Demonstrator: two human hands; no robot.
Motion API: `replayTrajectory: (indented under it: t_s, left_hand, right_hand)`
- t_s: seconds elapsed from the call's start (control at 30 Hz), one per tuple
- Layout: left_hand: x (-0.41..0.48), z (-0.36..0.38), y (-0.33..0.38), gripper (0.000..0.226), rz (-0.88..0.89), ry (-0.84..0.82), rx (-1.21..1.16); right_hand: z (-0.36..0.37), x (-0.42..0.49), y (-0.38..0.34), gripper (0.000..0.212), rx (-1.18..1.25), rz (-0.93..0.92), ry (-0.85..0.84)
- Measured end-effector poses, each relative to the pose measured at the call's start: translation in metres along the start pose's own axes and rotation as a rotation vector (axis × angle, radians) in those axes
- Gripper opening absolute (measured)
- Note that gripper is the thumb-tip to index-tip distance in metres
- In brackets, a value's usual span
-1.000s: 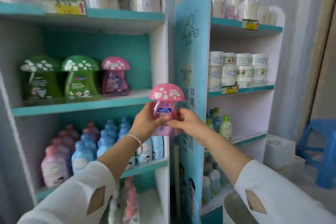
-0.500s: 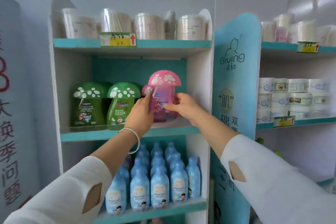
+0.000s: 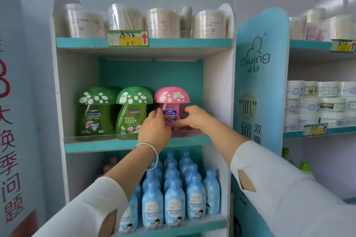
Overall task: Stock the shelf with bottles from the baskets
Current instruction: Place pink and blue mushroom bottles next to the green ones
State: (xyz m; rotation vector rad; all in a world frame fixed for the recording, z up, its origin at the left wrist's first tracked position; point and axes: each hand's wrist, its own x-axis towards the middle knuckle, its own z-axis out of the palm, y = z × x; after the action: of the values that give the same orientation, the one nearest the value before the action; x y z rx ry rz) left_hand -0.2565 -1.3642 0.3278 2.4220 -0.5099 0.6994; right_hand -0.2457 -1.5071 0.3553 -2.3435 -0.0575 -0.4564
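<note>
Before us stands a white shelf unit (image 3: 100,145) with teal edges, against a pale wall. On its top board we see clear round tubs (image 3: 163,22) of cotton sticks, and a yellow and green price tag (image 3: 128,38) with a red arrow is fixed on the edge below them. On the middle board, at the left, two green bottles (image 3: 133,113) with white-dotted mushroom caps stand side by side. Just at their right stands the pink bottle (image 3: 172,95) with the same mushroom-shaped cap, upright, behind a clear strip that runs along the front edge. Our hands hide its base, so we cannot tell if it rests fully on the board. Our left hand (image 3: 155,131) holds the left side of its body, the fingers (image 3: 159,111) close together and bent against it. Our right hand (image 3: 194,118) holds the right side, its fingers curled round the body. A thin silver bangle (image 3: 152,152) hangs on the left wrist, and both arms wear white sleeves. On the board below, rows of light blue bottles (image 3: 174,204) stand tightly packed. At the right a tall light blue panel (image 3: 256,82) with the word Giving divides this unit from another one, where white round jars (image 3: 316,102) are stacked
</note>
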Motion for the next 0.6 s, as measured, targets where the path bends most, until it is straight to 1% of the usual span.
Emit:
replayTrajectory:
  t_s: [0.1, 0.2, 0.33, 0.43, 0.53, 0.6]
  left_hand:
    - [-0.001, 0.001, 0.0, 0.06, -0.01, 0.05, 0.02]
    - [-0.002, 0.002, -0.001, 0.061, -0.003, 0.053, 0.017]
    - [-0.004, 0.0, -0.001, 0.058, 0.005, 0.056, -0.016]
    - [-0.012, -0.003, 0.0, 0.059, 0.036, 0.073, -0.061]
    - [-0.028, -0.004, 0.004, 0.05, 0.087, 0.114, -0.041]
    - [-0.039, -0.003, 0.012, 0.044, 0.111, 0.118, -0.035]
  right_hand:
    - [0.004, -0.003, -0.008, 0.042, -0.062, -0.004, 0.007]
    - [0.007, -0.006, -0.007, 0.04, -0.087, 0.015, 0.009]
    - [0.009, -0.014, -0.007, 0.046, -0.24, 0.0, 0.053]
    - [0.005, -0.024, -0.008, 0.043, -0.263, -0.05, 0.136]
    - [-0.001, -0.042, -0.005, 0.043, -0.319, -0.11, 0.241]
    - [-0.006, -0.057, 0.0, 0.035, -0.335, -0.142, 0.299]
